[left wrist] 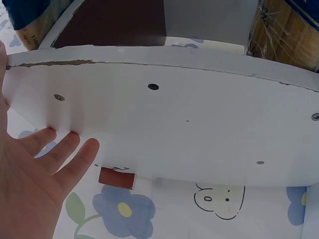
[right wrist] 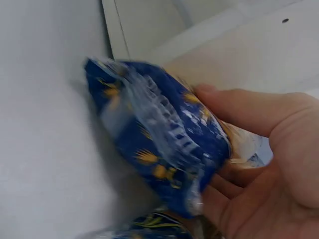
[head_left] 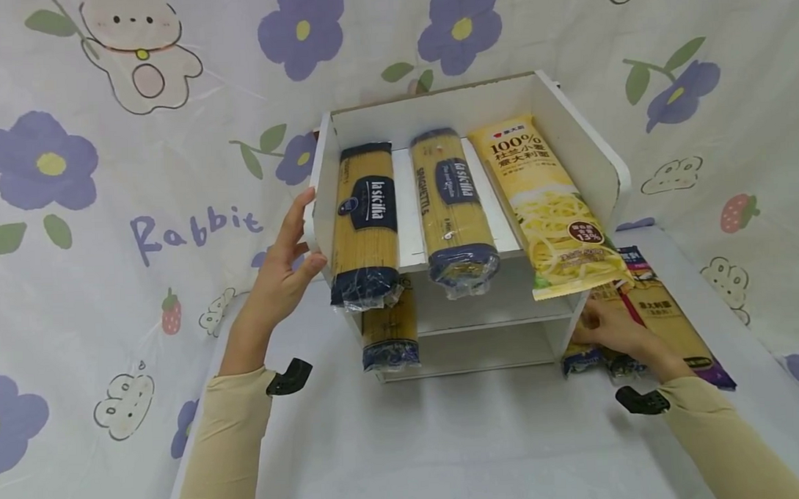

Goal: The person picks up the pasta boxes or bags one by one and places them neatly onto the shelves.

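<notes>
pasta packet (right wrist: 157, 127), blue-ended, at centre of the right wrist view, pinched between thumb and fingers of the right hand (right wrist: 294, 162); probably light, slick-wrapped, stiff but brittle inside, best held around the firm body, behind the crinkled end. at left of the head view, with left hand (head_left: 275, 279) spread against the white shelf (head_left: 434, 112).

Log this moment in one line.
Left hand: touching side of white rack | Right hand: gripping blue-ended pasta pack | On top: three pasta packs
</notes>
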A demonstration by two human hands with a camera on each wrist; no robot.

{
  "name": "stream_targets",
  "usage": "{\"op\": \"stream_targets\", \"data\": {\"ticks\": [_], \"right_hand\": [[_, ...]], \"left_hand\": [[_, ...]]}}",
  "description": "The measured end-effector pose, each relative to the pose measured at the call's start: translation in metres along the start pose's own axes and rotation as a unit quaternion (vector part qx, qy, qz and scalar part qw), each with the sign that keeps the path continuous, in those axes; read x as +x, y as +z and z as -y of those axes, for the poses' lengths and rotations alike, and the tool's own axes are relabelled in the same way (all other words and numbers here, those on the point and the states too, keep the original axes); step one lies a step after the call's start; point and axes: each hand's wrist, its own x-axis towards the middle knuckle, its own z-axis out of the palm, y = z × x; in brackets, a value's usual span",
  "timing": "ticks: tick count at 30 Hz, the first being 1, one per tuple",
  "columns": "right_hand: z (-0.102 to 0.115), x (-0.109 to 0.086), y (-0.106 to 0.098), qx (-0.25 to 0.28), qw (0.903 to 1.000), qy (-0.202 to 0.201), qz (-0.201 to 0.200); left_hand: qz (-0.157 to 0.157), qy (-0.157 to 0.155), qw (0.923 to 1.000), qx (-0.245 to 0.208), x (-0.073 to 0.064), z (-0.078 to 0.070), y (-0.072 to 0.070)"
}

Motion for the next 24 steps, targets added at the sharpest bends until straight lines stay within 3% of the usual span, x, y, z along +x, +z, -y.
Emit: {"op": "stream_targets", "data": {"ticks": [8, 14, 24], "right_hand": [[-0.01, 0.007, -0.009, 0.076, 0.9943, 0.005, 0.076], [-0.018, 0.006, -0.011, 0.131, 0.9883, 0.006, 0.078], [-0.016, -0.015, -0.012, 0.268, 0.961, 0.039, 0.053]], "left_hand": [[0.003, -0.007, 1.0, -0.002, 0.0, 0.001, 0.0], [-0.004, -0.005, 1.0, -0.001, 0.0, 0.0, 0.0], [-0.004, 0.0, 1.0, 0.003, 0.001, 0.003, 0.0]]}}
